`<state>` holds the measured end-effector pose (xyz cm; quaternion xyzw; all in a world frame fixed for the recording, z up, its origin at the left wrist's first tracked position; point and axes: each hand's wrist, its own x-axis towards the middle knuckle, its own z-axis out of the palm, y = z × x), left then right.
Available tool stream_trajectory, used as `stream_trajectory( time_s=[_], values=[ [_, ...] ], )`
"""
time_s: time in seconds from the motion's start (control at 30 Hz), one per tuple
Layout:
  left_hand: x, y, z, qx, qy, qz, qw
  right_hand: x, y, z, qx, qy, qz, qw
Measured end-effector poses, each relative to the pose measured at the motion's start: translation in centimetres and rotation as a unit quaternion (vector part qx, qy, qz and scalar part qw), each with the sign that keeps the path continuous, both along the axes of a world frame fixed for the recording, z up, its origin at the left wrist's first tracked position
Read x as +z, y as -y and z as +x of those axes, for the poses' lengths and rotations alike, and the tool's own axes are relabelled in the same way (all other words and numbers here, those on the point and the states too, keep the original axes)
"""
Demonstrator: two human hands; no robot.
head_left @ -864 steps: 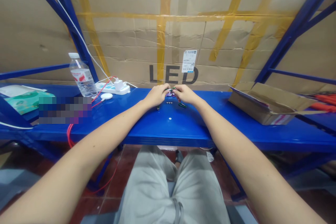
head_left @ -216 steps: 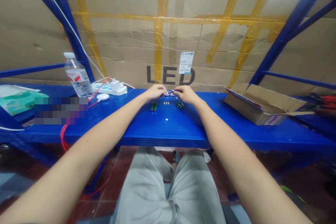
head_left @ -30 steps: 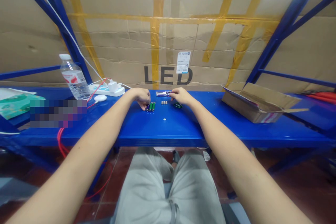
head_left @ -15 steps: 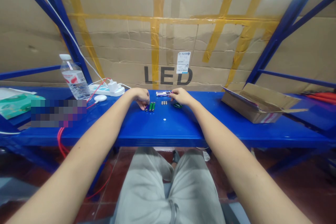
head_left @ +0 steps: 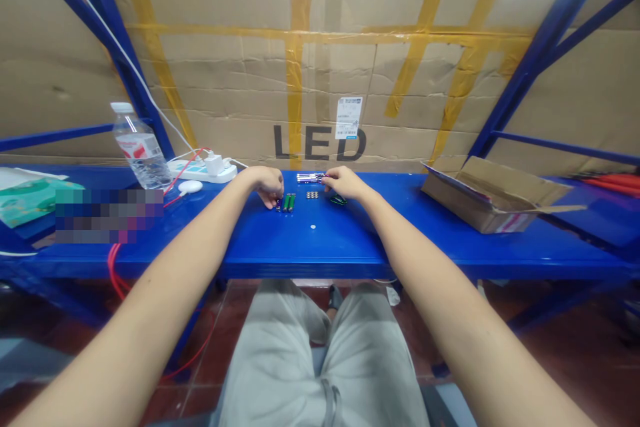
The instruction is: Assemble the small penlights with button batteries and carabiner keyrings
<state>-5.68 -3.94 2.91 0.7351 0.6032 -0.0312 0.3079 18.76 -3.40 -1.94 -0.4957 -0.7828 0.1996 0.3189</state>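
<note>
On the blue shelf [head_left: 320, 247], my left hand [head_left: 267, 184] is curled, its fingertips down at a short row of green batteries [head_left: 287, 202]. My right hand [head_left: 341, 182] is closed in a pinch on the end of a small silvery-purple device [head_left: 310, 177] lying near the shelf's back. Between the hands sits a cluster of small metal button cells [head_left: 313, 195]. A dark green piece [head_left: 339, 199] lies just under my right hand. A single white dot-like part [head_left: 313, 227] rests nearer me.
A water bottle [head_left: 139, 150], a white power strip [head_left: 203, 169] with red and white cables and a white puck [head_left: 190, 186] stand at left. An open cardboard box [head_left: 493, 197] sits at right. A large taped "LED" carton [head_left: 320, 67] forms the back wall. Blue rack struts [head_left: 125, 60] flank the shelf.
My left hand left the device it shared with the right and dropped to the green batteries, where it has stayed for the last second. The right hand has held its place.
</note>
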Motion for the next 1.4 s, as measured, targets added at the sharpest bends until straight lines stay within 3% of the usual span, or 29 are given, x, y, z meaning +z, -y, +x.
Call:
stream_trajectory(
  time_s=[0.63,1.4],
  values=[
    [0.29,0.32,-0.02,0.029,-0.009,0.009,0.999,0.07,0.11,-0.08,-0.003,-0.001,-0.021,1.000],
    [-0.04,0.13,0.29,0.005,0.022,-0.012,1.000,0.13,0.35,-0.08,0.000,-0.002,-0.027,1.000]
  ],
)
